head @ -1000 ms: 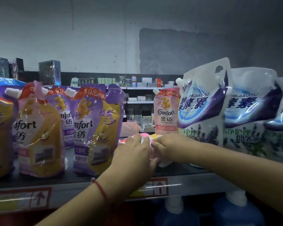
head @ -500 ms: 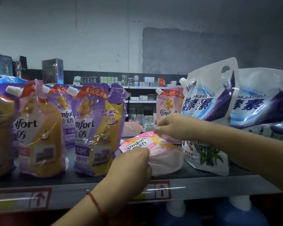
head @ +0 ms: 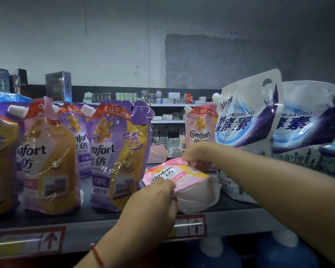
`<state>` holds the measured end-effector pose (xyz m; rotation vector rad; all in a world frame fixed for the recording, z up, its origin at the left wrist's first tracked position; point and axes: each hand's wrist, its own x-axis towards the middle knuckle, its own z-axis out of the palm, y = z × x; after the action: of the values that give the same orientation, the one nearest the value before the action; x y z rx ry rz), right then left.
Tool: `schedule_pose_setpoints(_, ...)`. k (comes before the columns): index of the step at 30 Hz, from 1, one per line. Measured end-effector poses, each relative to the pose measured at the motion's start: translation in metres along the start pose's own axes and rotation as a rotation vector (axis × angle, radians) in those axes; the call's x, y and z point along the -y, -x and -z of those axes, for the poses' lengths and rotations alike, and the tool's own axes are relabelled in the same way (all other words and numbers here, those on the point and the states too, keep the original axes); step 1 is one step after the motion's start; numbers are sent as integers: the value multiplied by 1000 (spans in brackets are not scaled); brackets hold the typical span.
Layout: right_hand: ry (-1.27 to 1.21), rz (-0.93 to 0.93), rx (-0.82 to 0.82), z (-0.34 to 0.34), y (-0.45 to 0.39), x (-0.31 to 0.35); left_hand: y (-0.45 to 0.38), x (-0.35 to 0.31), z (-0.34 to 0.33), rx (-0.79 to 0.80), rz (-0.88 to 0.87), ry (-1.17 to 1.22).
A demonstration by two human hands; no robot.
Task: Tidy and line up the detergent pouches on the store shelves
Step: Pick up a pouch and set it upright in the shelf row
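Left hand [head: 152, 203] pinches near-left edge of slumped pink plastic Comfort pouch [head: 184, 182]; right hand [head: 196, 154] pinches its far top edge. Pouch lies tilted between both grips, on dark shelf [head: 97, 215]. Left of grips: upright purple-and-yellow Comfort pouch [head: 118, 151], just beside. Behind right hand: upright pink Comfort pouch [head: 200, 126]. Right of grips: white-and-blue spouted detergent bag [head: 246, 120], touching right forearm.

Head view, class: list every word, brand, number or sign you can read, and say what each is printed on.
"Comfort": upright pink pouch, and the lying pink pouch.
"9.9元": upright pink pouch's red top banner; also purple pouch.
"mfort", "焕新 上市", "抗静电": purple pouch.
"MIJIAOSU": white pouch.
Up arrow: red shelf-edge tag.
Small print on the pouches and the far boxes: too blurred to read.
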<state>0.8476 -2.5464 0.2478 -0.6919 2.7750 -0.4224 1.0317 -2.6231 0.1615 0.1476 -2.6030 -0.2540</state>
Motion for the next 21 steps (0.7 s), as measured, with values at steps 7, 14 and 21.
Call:
schedule_pose_setpoints(7, -79, -97, -64, -9, -41, 3, -1, -5, -1, 10, 34, 67)
schedule_pose_setpoints(14, -450, -33, -155, 10, -12, 11, -4, -23, -4, 52, 175, 294)
schedule_pose_setpoints(21, -527, 127, -238, 41, 25, 11, -19, -35, -3, 50, 251, 459)
